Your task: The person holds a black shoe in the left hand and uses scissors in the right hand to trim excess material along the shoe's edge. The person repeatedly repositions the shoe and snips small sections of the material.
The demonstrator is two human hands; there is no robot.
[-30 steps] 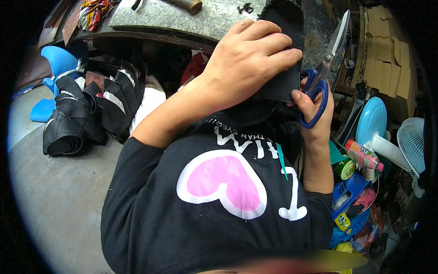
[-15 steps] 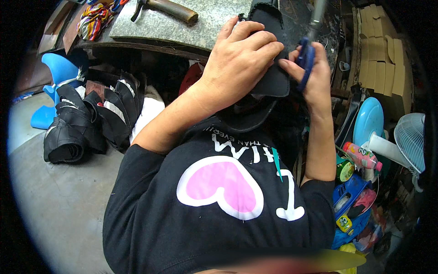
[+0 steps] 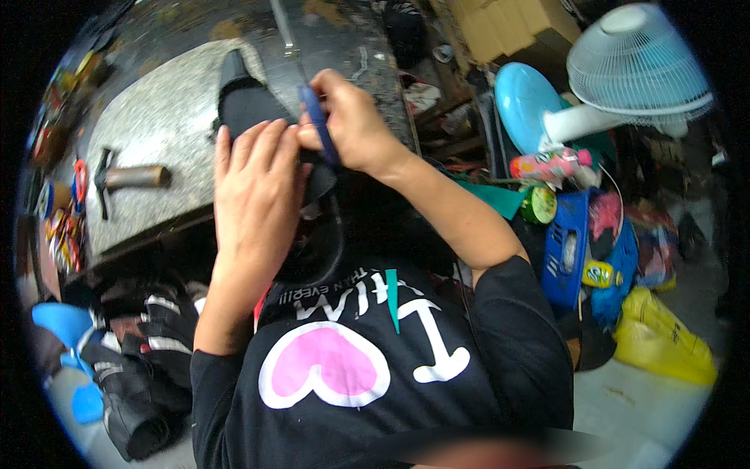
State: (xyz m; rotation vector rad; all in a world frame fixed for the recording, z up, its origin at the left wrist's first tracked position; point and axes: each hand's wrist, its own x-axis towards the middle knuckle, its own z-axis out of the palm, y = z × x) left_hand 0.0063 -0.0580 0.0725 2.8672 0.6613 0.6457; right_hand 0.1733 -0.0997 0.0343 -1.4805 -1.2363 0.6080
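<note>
My left hand lies over a black shoe piece, its fingers bent across it and holding it against the bench edge. The piece is long and flat, with a ragged edge and a raised narrow far end. In my right hand is a pair of scissors with blue handles. Their metal blades point away from me, apart from the piece. My right thumb reaches close to the left fingertips. A curved black part hangs below, partly hidden by my left hand.
On the bench a hammer rests on a speckled stone slab. Rolled black material lies at lower left. To the right stand a white and blue fan, a pink bottle, a blue basket and a yellow bag.
The view has turned, so bench and hands appear farther left and more of the right side shows. Both hands keep their holds on the shoe piece and the scissors.
</note>
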